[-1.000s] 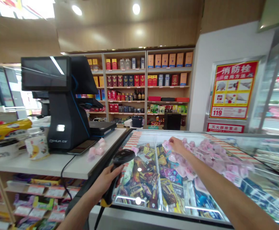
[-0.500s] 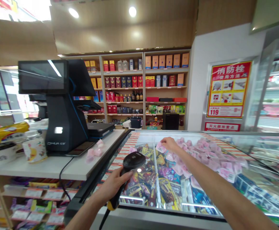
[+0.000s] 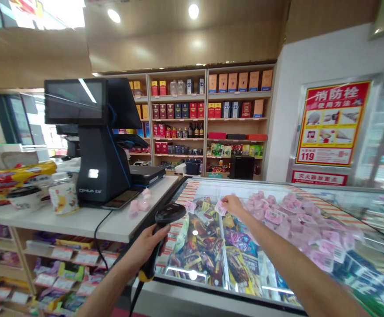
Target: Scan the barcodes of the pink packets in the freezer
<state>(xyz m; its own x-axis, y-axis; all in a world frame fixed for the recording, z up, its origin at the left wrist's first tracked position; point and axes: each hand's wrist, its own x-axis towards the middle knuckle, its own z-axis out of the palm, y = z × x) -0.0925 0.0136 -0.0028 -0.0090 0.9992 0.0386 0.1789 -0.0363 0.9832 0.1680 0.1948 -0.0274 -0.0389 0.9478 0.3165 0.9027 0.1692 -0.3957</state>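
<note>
At near left-centre, left hand: gripping the handle of a black handheld barcode scanner with yellow trim, probably leaving its head free to aim.
Far centre, right hand: pinching a small pink packet with a barcode label by its edge, apparently leaving the label uncovered.
Right, heap of pale-pink packets: resting on the white glass-topped freezer, seemingly serving as a work surface.

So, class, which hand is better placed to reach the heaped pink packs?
The right hand, probably: it lies nearer the heap and pinches one pack, while the left hand grips the scanner.
</note>
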